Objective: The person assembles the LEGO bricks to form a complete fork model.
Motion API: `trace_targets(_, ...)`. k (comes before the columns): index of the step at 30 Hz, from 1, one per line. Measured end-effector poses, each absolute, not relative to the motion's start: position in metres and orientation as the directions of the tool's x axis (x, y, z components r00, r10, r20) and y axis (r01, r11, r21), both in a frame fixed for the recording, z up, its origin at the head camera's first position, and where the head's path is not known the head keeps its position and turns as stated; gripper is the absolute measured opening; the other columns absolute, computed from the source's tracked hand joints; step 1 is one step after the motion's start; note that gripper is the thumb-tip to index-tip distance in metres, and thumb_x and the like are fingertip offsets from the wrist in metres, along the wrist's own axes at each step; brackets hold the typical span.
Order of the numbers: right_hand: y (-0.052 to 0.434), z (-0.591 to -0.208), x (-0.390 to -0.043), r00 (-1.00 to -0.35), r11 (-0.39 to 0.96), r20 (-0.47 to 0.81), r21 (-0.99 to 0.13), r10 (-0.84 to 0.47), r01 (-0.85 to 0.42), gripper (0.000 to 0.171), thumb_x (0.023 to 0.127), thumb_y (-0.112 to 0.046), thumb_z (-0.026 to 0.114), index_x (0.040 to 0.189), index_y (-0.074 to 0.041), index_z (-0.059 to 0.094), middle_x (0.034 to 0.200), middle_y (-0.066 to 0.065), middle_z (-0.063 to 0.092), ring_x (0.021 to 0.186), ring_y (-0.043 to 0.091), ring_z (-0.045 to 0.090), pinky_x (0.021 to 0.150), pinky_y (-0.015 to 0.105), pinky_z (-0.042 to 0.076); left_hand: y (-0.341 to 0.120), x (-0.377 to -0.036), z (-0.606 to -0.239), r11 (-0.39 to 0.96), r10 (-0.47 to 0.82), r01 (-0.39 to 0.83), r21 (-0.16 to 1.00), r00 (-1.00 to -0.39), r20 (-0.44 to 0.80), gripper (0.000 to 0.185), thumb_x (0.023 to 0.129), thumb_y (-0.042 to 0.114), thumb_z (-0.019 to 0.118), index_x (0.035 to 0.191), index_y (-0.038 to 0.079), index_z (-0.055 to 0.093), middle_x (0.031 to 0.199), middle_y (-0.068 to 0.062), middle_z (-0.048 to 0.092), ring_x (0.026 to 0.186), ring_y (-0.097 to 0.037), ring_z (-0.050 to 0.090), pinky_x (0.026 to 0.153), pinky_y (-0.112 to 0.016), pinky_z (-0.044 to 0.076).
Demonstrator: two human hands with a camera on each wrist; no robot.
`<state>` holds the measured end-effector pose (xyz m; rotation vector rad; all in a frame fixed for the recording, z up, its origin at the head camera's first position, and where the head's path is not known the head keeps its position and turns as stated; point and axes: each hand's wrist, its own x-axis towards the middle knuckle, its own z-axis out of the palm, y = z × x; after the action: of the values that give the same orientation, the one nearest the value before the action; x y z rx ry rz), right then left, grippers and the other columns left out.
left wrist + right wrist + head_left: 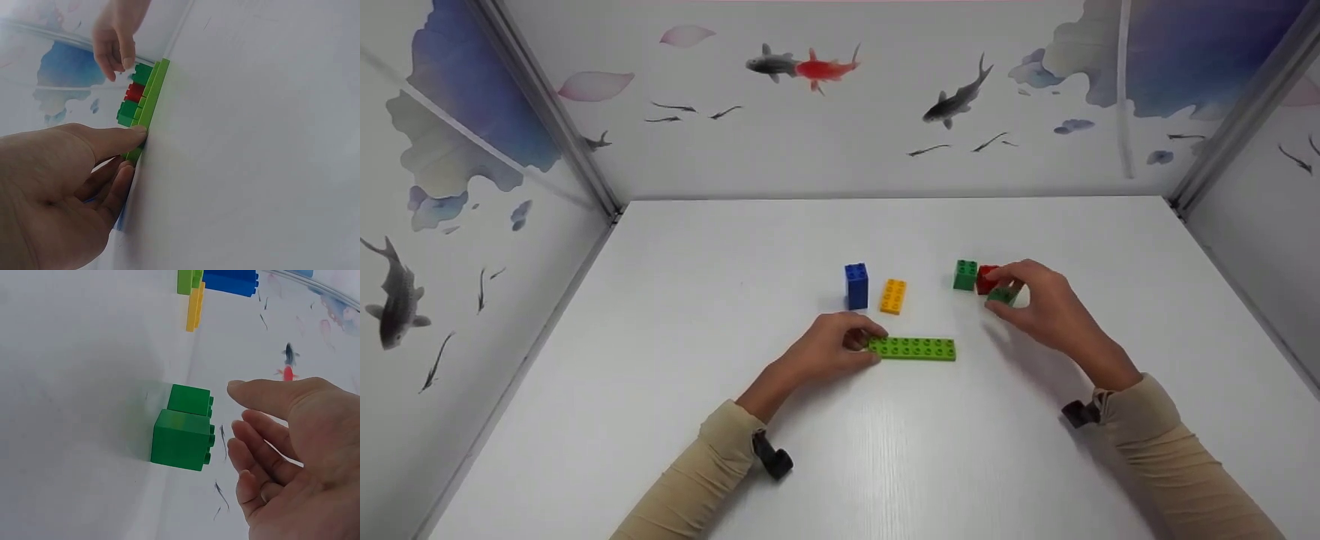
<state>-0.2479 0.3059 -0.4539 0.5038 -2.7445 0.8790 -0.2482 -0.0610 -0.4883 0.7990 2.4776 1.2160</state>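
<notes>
My left hand (838,346) pinches the left end of a long light green toy building brick (919,349) lying on the table. In the left wrist view, thumb and fingers hold the end of this light green brick (151,104). Over a small dark green brick (1002,295) hovers my right hand (1039,304). The right wrist view shows the right hand's fingers (264,439) spread apart from the nearer green brick (179,441). A red brick (985,280), partly covered by the fingers, and another green brick (964,275) stand just behind.
A tall blue brick (856,286) stands beyond the left hand, with a flat yellow brick (893,296) lying beside it. The white table (720,262) meets printed walls (840,142) at its back and sides.
</notes>
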Motion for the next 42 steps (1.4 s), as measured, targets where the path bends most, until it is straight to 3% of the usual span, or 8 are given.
trace_targets(7, 0.313, -0.456, -0.251, -0.963, 0.794, 0.194, -0.547, -0.187, -0.264, 0.05, 0.092, -0.014, 0.086, 0.135, -0.001, 0.066, 0.127, 0.019, 0.066, 0.117, 0.038, 0.063, 0.095, 0.055, 0.058, -0.061, -0.248, -0.488, 0.51, 0.574, 0.353, 0.784, -0.819, -0.005, 0.032, 0.096, 0.014, 0.082, 0.127, 0.018, 0.079, 0.114, 0.003, 0.074, 0.1, -0.012, 0.065, 0.093, -0.03, 0.059)
trace_targets(16, 0.317, -0.461, -0.255, -0.976, 0.791, 0.124, -0.572, -0.179, -0.218, 0.046, 0.097, -0.017, 0.082, 0.136, -0.001, 0.064, 0.129, 0.018, 0.063, 0.119, 0.036, 0.064, 0.097, 0.053, 0.058, -0.062, -0.247, -0.488, 0.501, 0.573, 0.349, 0.792, -0.819, -0.002, 0.032, 0.096, 0.014, 0.082, 0.128, 0.017, 0.079, 0.114, 0.002, 0.074, 0.1, -0.013, 0.065, 0.093, -0.03, 0.059)
trace_targets(26, 0.319, -0.461, -0.254, -0.975, 0.803, 0.151, -0.555, -0.161, -0.218, 0.039, 0.101, -0.021, 0.077, 0.132, 0.0, 0.069, 0.123, 0.018, 0.068, 0.113, 0.034, 0.067, 0.09, 0.046, 0.058, -0.061, -0.247, -0.488, 0.503, 0.574, 0.354, 0.788, -0.819, 0.001, 0.032, 0.096, 0.014, 0.082, 0.128, 0.018, 0.079, 0.115, 0.003, 0.074, 0.1, -0.013, 0.066, 0.093, -0.03, 0.058)
trace_targets(34, 0.32, -0.462, -0.253, -0.958, 0.786, 0.221, -0.553, -0.184, -0.279, 0.032, 0.099, -0.018, 0.079, 0.126, 0.0, 0.074, 0.115, 0.017, 0.07, 0.105, 0.031, 0.068, 0.079, 0.028, 0.055, -0.061, -0.249, -0.49, 0.496, 0.576, 0.351, 0.794, -0.818, 0.002, 0.031, 0.096, 0.013, 0.082, 0.127, 0.018, 0.079, 0.114, 0.004, 0.075, 0.099, -0.013, 0.066, 0.093, -0.03, 0.059)
trace_targets(42, 0.32, -0.463, -0.254, -0.963, 0.779, 0.19, -0.568, -0.189, -0.265, 0.035, 0.098, -0.017, 0.081, 0.128, -0.001, 0.072, 0.118, 0.017, 0.069, 0.108, 0.033, 0.067, 0.084, 0.036, 0.056, -0.062, -0.248, -0.488, 0.501, 0.574, 0.347, 0.793, -0.819, -0.004, 0.032, 0.096, 0.012, 0.082, 0.127, 0.018, 0.079, 0.113, 0.003, 0.075, 0.099, -0.013, 0.066, 0.094, -0.03, 0.059)
